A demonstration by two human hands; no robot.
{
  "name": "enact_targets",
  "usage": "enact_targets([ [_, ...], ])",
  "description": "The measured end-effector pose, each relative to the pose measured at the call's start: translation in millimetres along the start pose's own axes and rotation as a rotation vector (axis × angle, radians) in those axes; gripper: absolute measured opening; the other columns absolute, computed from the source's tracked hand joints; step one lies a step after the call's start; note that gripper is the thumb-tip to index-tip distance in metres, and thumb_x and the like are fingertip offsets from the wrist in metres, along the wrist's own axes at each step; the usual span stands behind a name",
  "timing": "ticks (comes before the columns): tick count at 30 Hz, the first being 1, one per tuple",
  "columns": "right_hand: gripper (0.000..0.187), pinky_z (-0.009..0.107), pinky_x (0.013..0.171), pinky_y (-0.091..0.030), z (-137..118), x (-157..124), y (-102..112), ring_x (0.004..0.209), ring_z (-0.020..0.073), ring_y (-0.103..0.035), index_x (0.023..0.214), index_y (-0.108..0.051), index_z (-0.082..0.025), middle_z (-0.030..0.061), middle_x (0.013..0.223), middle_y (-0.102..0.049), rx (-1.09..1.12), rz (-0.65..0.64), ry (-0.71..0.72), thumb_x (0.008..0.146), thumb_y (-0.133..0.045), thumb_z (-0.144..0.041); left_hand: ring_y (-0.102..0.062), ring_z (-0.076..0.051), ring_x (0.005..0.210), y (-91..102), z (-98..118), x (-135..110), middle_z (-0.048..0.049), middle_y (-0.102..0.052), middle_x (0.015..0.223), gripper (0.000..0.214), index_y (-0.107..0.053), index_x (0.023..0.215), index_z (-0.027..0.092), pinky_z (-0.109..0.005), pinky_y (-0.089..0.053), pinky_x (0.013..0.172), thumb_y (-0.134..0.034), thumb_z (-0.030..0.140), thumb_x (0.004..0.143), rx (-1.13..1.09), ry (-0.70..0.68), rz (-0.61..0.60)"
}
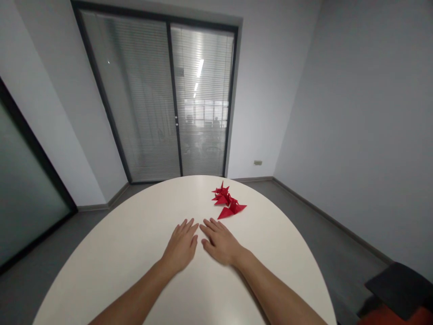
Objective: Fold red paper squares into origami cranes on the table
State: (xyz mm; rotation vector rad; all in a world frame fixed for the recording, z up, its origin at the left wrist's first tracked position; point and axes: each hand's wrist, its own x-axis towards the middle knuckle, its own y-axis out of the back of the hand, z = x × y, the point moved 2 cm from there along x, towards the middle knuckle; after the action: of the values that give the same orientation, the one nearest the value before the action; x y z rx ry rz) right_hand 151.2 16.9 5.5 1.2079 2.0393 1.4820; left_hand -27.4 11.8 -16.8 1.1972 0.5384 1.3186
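Note:
My left hand (181, 245) and my right hand (219, 243) lie flat, palms down, side by side on a white oval table (128, 253). Fingers of both are stretched out and hold nothing; the fingertips nearly meet. A small cluster of red folded paper shapes (227, 202), like origami cranes, sits on the table just beyond and to the right of my right hand, not touched by either hand.
A glass sliding door with closed blinds (169, 104) stands behind the table. Grey walls flank it, and a dark-framed glass panel (23, 180) is on the left. A black and red object (399, 293) sits low at the right corner.

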Motion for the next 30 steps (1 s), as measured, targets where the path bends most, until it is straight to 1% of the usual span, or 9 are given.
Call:
enact_targets([
  [2,0.056,0.053,0.120,-0.023,0.1,0.4,1.0,0.148,0.0318,-0.025,0.149,-0.043,-0.020,0.0121,0.158,-0.035,0.001,-0.005,0.000,0.096,-0.047,-0.036,-0.038,-0.031,0.143,3.1,0.4,-0.7,-0.0123,-0.047,0.151,0.044,-0.057,0.136,0.020,-0.055,-0.027,0.117,-0.042,0.024,0.095,-0.014,-0.005,-0.009],
  [6,0.057,0.052,0.120,-0.023,-3.2,1.1,3.6,0.148,0.0325,-0.025,0.149,-0.043,-0.018,0.0138,0.157,-0.035,-0.010,-0.002,0.001,0.095,-0.047,-0.035,-0.037,-0.032,0.144,6.6,-0.3,-1.4,-0.0123,-0.047,0.152,0.045,-0.057,0.137,0.018,-0.055,-0.028,0.117,-0.042,0.024,0.095,-0.003,-0.001,-0.032],
  [15,0.057,0.052,0.119,-0.025,-8.5,1.7,7.3,0.148,0.0313,-0.027,0.149,-0.043,-0.020,0.0126,0.157,-0.036,-0.004,0.002,0.006,0.095,-0.049,-0.035,-0.037,-0.030,0.144,5.6,-3.4,-1.7,-0.0109,-0.047,0.151,0.044,-0.057,0.136,0.021,-0.055,-0.027,0.117,-0.042,0.024,0.095,-0.027,-0.004,-0.011],
  [19,0.056,0.051,0.120,-0.024,-7.8,2.3,8.2,0.147,0.0313,-0.028,0.149,-0.044,-0.018,0.0131,0.157,-0.036,-0.012,0.001,0.019,0.095,-0.047,-0.034,-0.038,-0.031,0.143,7.2,-1.6,-0.1,-0.0107,-0.048,0.151,0.045,-0.057,0.137,0.020,-0.054,-0.029,0.116,-0.041,0.023,0.095,0.024,-0.002,-0.030],
  [23,0.056,0.050,0.119,-0.025,-5.0,2.4,6.3,0.146,0.0313,-0.032,0.148,-0.046,-0.016,0.0144,0.155,-0.039,-0.027,0.020,0.044,0.095,-0.049,-0.033,-0.040,-0.030,0.142,5.9,-0.9,1.8,-0.0111,-0.049,0.150,0.044,-0.058,0.135,0.020,-0.054,-0.029,0.116,-0.044,0.022,0.094,0.010,0.004,-0.014],
  [25,0.052,0.047,0.118,-0.028,-4.1,3.6,8.2,0.141,0.0300,-0.040,0.143,-0.051,-0.017,0.0142,0.151,-0.046,-0.032,0.054,0.076,0.093,-0.051,-0.032,-0.040,-0.030,0.142,5.0,-1.1,2.6,-0.0117,-0.051,0.149,0.043,-0.059,0.133,0.019,-0.054,-0.029,0.116,-0.045,0.022,0.093,-0.010,0.012,-0.004],
  [27,0.043,0.045,0.114,-0.033,-2.5,6.7,15.4,0.130,0.0281,-0.051,0.133,-0.060,-0.019,0.0129,0.137,-0.060,-0.051,0.121,0.088,0.092,-0.054,-0.028,-0.040,-0.030,0.142,4.8,-1.4,3.2,-0.0122,-0.052,0.148,0.042,-0.060,0.132,0.019,-0.055,-0.029,0.116,-0.046,0.023,0.092,-0.027,0.015,0.006],
  [29,0.033,0.043,0.106,-0.039,2.2,12.0,29.0,0.116,0.0273,-0.057,0.120,-0.066,-0.019,0.0111,0.119,-0.068,-0.090,0.243,0.024,0.090,-0.053,-0.021,-0.041,-0.031,0.142,5.5,-1.9,3.8,-0.0120,-0.052,0.147,0.041,-0.061,0.130,0.020,-0.055,-0.029,0.116,-0.046,0.023,0.092,-0.025,0.014,0.013],
  [30,0.030,0.043,0.102,-0.041,6.6,15.0,37.9,0.112,0.0277,-0.057,0.115,-0.067,-0.019,0.0114,0.114,-0.069,-0.110,0.341,-0.052,0.089,-0.052,-0.019,-0.041,-0.031,0.142,6.2,-2.3,4.1,-0.0117,-0.052,0.147,0.041,-0.061,0.130,0.020,-0.055,-0.029,0.116,-0.046,0.023,0.092,-0.017,0.013,0.014],
])
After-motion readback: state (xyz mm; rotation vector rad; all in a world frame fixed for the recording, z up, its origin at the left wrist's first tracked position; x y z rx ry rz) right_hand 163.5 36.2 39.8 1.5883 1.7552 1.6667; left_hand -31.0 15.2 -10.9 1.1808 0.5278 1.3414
